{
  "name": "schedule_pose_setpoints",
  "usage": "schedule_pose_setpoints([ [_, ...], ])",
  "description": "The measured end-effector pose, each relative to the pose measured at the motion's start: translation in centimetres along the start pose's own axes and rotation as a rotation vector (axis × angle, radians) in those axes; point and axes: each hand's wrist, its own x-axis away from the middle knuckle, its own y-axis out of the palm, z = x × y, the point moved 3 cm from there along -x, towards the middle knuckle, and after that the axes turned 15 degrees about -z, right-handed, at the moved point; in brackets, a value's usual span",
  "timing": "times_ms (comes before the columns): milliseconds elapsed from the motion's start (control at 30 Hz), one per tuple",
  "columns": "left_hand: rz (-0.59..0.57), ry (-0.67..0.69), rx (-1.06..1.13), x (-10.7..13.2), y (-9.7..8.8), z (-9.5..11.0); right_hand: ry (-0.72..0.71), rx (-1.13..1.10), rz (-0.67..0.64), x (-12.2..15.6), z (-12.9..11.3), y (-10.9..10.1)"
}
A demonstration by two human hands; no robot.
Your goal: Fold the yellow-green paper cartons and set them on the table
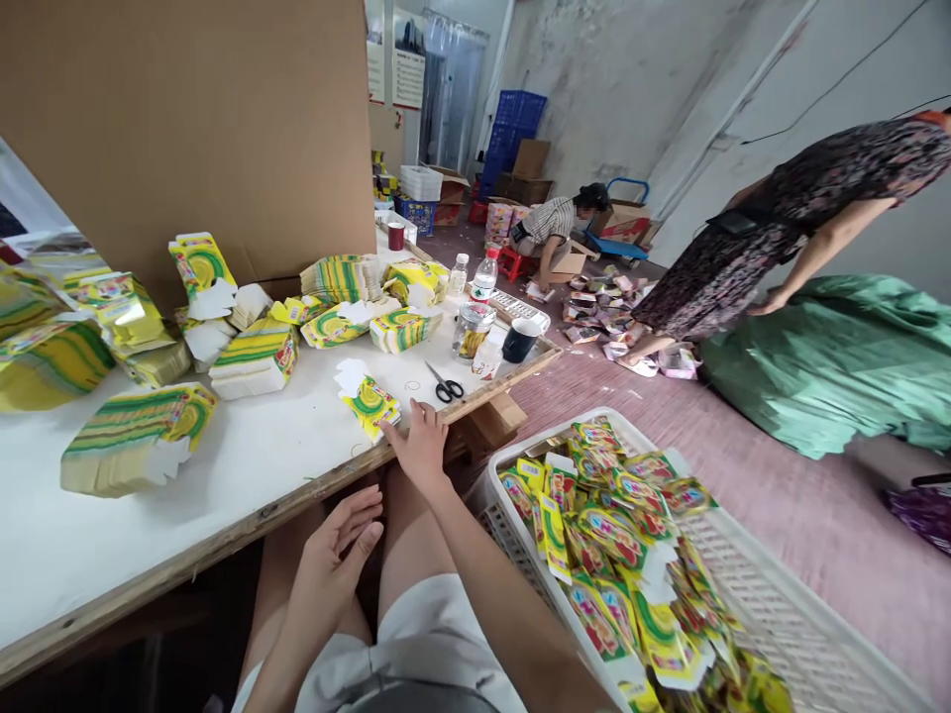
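The right hand (420,451) is resting at the near edge of the white-topped wooden table (289,441), its fingers spreading wide and holding nothing. Its thumb is pointing at a small pile of flat yellow-and-green card boxes (371,404) lying on the table by that edge; I cannot tell if they are touching. The left hand (338,540) is hanging just off the table's near edge, above the lap, its fingers curling loosely around nothing. Black-handled metal scissors (449,389) are lying near the table's right edge, and a dark round cup (521,340) is standing by its right corner. Right of the table, a white plastic basket (788,599) is holding many yellow boxes. Past the table's right side, a person in a flowery dark dress (817,198) is bending beside a big green cloth sack (832,356).
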Motion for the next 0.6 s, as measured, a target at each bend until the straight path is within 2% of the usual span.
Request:
schedule_pose_setpoints([
  [167,0.063,0.013,0.007,0.2,-1.4,-0.3,0.023,0.040,-0.040,-2.2,-0.2,1.2],
  [433,0.159,0.026,0.005,-0.1,-2.4,-0.3,0.047,-0.102,0.029,-1.9,0.3,-0.4],
  [600,0.157,0.025,0.002,-0.1,-3.0,-0.4,0.021,-0.251,0.072,-1.7,0.8,-1.8],
])
